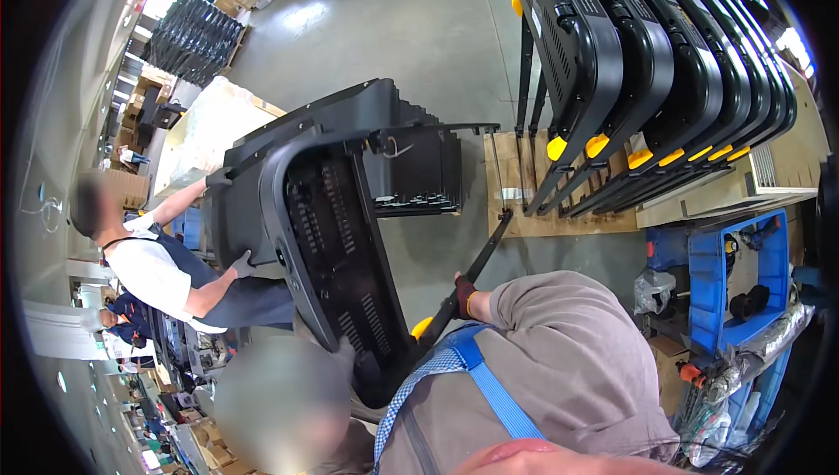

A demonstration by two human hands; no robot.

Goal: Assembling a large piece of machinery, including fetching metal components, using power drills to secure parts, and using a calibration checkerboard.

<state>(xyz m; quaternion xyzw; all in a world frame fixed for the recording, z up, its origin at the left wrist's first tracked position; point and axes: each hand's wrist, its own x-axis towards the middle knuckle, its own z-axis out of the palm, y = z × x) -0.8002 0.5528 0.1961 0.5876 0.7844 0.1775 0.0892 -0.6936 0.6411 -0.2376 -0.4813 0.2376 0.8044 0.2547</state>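
Got my R hand (466, 296) round a blk bar (486, 258), co-worker (162, 270) on my L w/ both gloved hands (242, 263) on the blk machine (332, 235).

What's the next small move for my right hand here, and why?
Perhaps steady the black bar with your right hand before turning the black vented housing: your fingers wrap the bar, and a co-worker's gloved hand is close beside the housing.
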